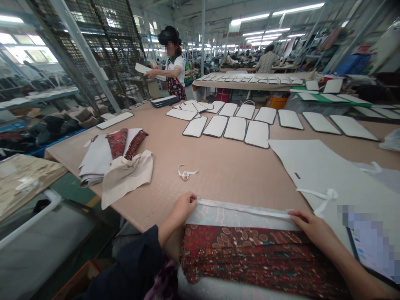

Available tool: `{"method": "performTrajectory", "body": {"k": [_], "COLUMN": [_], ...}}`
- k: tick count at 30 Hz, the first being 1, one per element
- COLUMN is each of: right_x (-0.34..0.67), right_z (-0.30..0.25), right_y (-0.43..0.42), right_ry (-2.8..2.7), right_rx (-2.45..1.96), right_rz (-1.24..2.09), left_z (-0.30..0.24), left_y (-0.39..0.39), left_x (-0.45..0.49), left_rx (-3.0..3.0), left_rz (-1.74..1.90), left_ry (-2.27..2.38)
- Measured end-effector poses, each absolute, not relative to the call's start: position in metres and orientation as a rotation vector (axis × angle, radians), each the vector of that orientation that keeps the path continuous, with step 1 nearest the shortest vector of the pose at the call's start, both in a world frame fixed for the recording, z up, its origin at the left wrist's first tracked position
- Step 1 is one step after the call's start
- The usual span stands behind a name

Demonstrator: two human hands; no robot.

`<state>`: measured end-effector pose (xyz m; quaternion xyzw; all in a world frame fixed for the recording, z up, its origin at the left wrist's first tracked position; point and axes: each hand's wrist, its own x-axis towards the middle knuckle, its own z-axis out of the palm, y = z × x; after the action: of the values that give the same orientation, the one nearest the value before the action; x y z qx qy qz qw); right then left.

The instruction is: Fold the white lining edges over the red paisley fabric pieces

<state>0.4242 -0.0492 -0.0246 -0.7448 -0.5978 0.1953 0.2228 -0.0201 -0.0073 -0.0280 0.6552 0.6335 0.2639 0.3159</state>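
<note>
A red patterned fabric (256, 258) lies at the near edge of the table, with a translucent whitish sheet (237, 214) over its far part. My left hand (184, 206) pinches the sheet's far left corner, fingers curled closed. At the sheet's far right end, my right hand (311, 227) presses down on the edge with its fingers stretched forward. A thin white strip runs between the two hands.
Long tan table (218, 166) holds a fabric pile (115, 160) at left, a white string (186, 172), rows of white padded panels (236, 125) and a large grey sheet (321, 175). A person (173, 66) stands at the far end holding a panel. Wire rack at left.
</note>
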Motion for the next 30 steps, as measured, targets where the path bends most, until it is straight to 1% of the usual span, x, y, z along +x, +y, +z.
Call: {"method": "performTrajectory", "body": {"k": [7, 18, 24, 30], "right_x": [0.426, 0.416, 0.409, 0.41], "right_z": [-0.029, -0.027, -0.021, -0.021], "right_y": [-0.045, -0.046, -0.046, -0.04], "right_ry": [-1.664, -1.714, -1.692, -1.647], "right_rx": [-2.095, -2.087, -2.093, -2.158], "right_rz": [0.533, 0.43, 0.415, 0.395], "left_z": [-0.022, 0.0, 0.003, 0.01], "left_y": [-0.008, -0.02, -0.027, -0.032], "left_x": [-0.016, -0.003, 0.007, 0.011], "left_rx": [1.796, 1.948, 2.341, 2.807], "left_rz": [0.554, 0.322, 0.145, -0.061], "left_ry": [1.777, 1.9, 1.95, 1.638]}}
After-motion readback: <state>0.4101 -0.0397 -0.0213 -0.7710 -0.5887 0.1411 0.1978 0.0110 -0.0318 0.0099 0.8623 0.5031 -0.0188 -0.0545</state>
